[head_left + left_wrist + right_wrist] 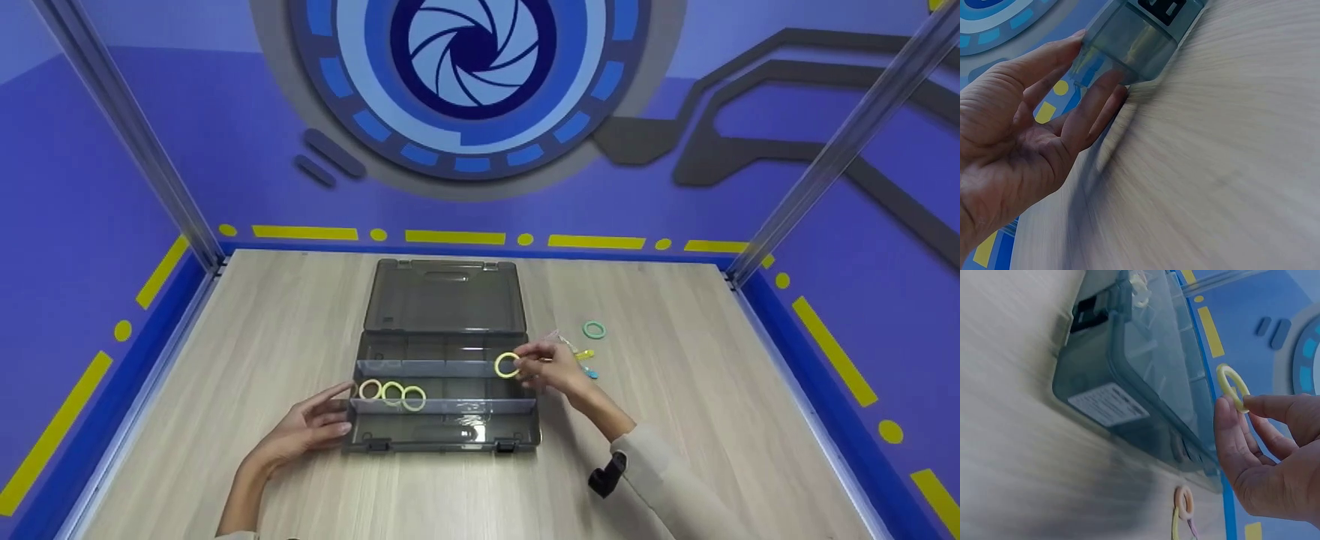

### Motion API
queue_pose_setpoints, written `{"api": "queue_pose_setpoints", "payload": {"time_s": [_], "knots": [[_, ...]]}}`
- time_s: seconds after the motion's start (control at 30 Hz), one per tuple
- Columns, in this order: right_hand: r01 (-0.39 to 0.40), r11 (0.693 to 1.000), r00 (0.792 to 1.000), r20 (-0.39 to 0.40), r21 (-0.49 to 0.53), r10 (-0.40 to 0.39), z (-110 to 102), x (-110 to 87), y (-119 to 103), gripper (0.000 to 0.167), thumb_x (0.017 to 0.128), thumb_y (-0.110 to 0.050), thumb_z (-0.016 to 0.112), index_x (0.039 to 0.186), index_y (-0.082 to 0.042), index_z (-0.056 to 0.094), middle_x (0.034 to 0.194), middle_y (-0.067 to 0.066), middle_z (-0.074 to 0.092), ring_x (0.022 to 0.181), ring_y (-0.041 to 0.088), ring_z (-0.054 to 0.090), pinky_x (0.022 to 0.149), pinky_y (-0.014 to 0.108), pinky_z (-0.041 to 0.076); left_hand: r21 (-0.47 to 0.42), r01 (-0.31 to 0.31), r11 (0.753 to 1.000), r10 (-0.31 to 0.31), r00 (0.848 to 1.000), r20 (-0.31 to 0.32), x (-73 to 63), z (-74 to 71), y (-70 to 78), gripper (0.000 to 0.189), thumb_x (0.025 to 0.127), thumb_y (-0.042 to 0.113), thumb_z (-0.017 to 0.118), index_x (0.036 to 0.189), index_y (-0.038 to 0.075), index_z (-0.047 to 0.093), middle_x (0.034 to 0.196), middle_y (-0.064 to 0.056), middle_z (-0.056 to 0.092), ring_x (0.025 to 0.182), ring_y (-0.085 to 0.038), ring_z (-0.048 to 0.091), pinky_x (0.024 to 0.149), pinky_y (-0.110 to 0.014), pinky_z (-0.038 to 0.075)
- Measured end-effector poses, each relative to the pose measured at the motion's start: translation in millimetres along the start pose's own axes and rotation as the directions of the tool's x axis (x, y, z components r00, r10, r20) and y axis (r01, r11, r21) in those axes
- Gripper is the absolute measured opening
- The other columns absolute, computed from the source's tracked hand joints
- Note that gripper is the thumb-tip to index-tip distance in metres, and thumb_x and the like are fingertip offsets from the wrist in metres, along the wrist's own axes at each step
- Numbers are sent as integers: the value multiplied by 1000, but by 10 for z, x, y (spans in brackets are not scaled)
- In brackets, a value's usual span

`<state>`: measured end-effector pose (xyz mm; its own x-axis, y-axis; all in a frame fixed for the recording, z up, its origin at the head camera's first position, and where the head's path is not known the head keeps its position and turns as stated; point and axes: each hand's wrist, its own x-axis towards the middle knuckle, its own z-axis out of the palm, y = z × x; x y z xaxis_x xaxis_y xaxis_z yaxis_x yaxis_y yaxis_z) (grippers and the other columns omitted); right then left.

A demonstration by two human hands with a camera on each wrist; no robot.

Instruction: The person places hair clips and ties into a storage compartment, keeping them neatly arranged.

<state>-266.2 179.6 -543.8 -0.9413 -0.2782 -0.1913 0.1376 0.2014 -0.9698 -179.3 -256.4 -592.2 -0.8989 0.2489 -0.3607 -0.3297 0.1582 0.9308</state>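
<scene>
My right hand (pixel 551 367) pinches a yellow hair tie (pixel 498 370), a small ring, between thumb and fingertips, raised over the right part of the box. The smoky see-through storage box (pixel 442 433) lies with its lid laid back, divided lengthwise into rows. Several pale hair ties (pixel 414 409) in peach and yellow stand in a line at the left of the middle row. My left hand (pixel 304 429) rests its fingers against the box's left end, fingers mostly straight; the left wrist view shows the fingertips on the box wall (pixel 1145 45).
Right of the box lie a green ring (pixel 594 330), a yellow piece (pixel 585 355) and a blue piece (pixel 591 373), partly behind my right hand. A peach ring (pixel 1184 502) shows beside the box in the right wrist view. Blue printed panels (pixel 225 150) enclose the wooden table (pixel 675 450).
</scene>
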Motion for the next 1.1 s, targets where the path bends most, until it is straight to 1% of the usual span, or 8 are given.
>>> {"api": "queue_pose_setpoints", "payload": {"time_s": [0.1, 0.23, 0.33, 0.43, 0.53, 0.67, 0.8, 1.1], "knots": [[23, 1000, 999, 29, 6, -23, 118, 33, 6, 28, 93, 2, 66, 117, 17, 62, 92, 10, 72, 73, 11, 71, 69, 28, 63, -6, -2, 1000, 2, 1000, 3, 6, 0, -5, 79, 95, 19, 74, 161, 14, 32, 153, -25, 39, 129, -25, 55, 101, -41, 56], [46, 999, 997, 58, -2, -46, 298, 78, 25, 26, 92, 6, 65, 115, 19, 62, 93, 20, 73, 70, 11, 71, 67, 29, 63, -10, -11, 1000, 12, 1000, 14, 0, -9, -21, 78, 95, 19, 73, 161, 13, 31, 153, -26, 39, 129, -25, 56, 101, -41, 56], [53, 998, 997, 55, -36, -51, 422, 109, 46, 23, 91, 7, 66, 111, 18, 64, 94, 28, 73, 69, 11, 71, 64, 27, 62, -11, -24, 1000, 25, 999, 27, -2, -14, -33, 77, 96, 18, 72, 161, 12, 31, 152, -26, 39, 129, -24, 56, 100, -39, 57], [87, 990, 996, 42, -109, -83, 537, 131, 69, 18, 90, 6, 68, 106, 15, 68, 93, 29, 73, 68, 13, 71, 61, 25, 61, -13, -30, 999, 30, 999, 30, -4, -16, -39, 77, 96, 17, 72, 161, 12, 31, 152, -26, 39, 128, -24, 56, 100, -38, 57], [151, 964, 989, 31, -221, -147, 642, 145, 89, 14, 87, 6, 70, 99, 12, 72, 87, 25, 75, 67, 17, 72, 58, 21, 58, -10, -35, 999, 36, 999, 32, -5, -16, -41, 77, 96, 17, 72, 161, 12, 31, 153, -27, 39, 129, -25, 56, 99, -38, 57], [226, 911, 973, 35, -345, -228, 754, 165, 112, 9, 84, 6, 74, 93, 10, 74, 83, 23, 76, 68, 23, 73, 57, 16, 53, -2, -45, 999, 45, 998, 36, -4, -16, -39, 77, 96, 17, 72, 161, 11, 31, 152, -28, 40, 129, -26, 57, 98, -39, 58], [237, 881, 968, 25, -410, -249, 840, 185, 126, 8, 82, 6, 75, 91, 8, 76, 80, 20, 76, 67, 16, 71, 59, 16, 52, -7, -40, 999, 40, 999, 34, -3, -18, -35, 77, 96, 17, 72, 161, 11, 31, 150, -27, 43, 126, -23, 60, 97, -38, 58], [244, 841, 964, 23, -483, -266, 981, 223, 128, 6, 79, 5, 75, 85, 6, 76, 74, 16, 75, 59, 1, 57, 55, 18, 49, -23, -49, 999, 50, 998, 41, -18, -19, -26, 77, 95, 15, 72, 161, 11, 32, 150, -27, 41, 125, -22, 59, 98, -37, 58]]}}
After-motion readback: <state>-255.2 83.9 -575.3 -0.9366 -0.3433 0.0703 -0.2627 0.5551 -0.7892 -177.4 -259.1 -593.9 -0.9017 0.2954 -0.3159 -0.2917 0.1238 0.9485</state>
